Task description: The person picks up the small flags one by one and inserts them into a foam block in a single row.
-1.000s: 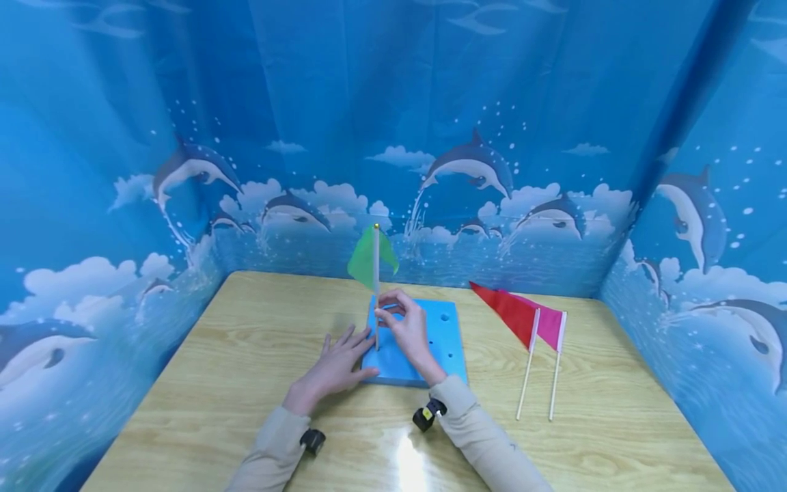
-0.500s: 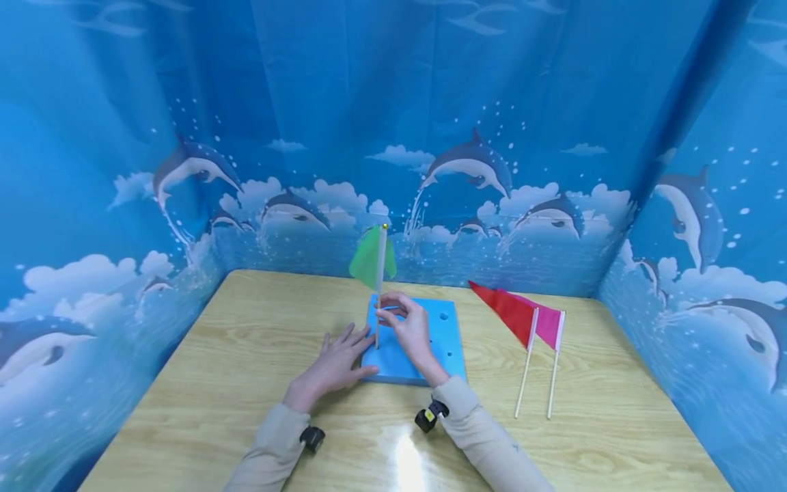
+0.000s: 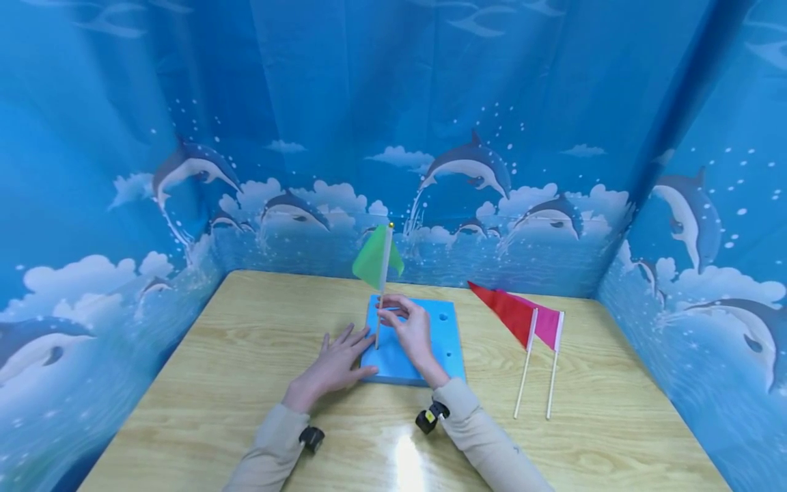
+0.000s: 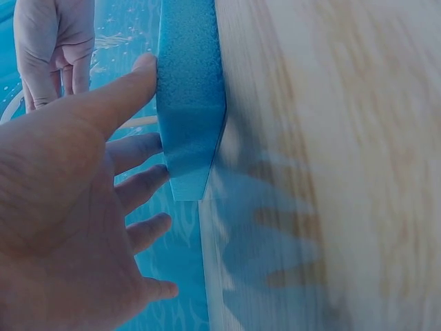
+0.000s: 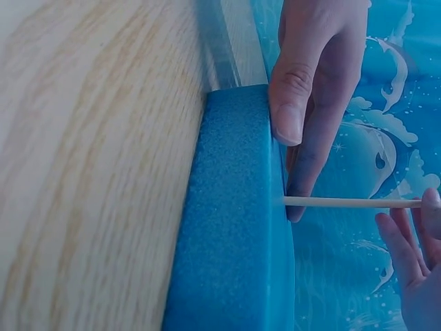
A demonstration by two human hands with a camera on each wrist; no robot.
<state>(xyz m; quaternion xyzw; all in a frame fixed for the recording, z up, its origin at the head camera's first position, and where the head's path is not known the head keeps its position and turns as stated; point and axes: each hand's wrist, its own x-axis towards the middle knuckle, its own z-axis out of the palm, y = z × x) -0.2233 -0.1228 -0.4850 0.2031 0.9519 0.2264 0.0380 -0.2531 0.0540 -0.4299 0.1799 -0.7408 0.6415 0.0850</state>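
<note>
So far my right hand (image 3: 410,326) pinches the green flag (image 3: 376,263), its stick entering the foam block (image 3: 447,342) (left hand (image 3: 335,364) flat, steadying it); two flags (image 3: 529,321) wait further right.

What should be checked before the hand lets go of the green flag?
1. Stick end in the foam block: ok, the green flag stick meets the top in the right wrist view.
2. Stick upright: not ok, leans slightly right.
3. Right hand pinching stick: ok.
4. Left hand steadying block edge: ok.
5. Seating depth: cannot tell.
6. Red flag and pink flag apart on the table: ok.
</note>
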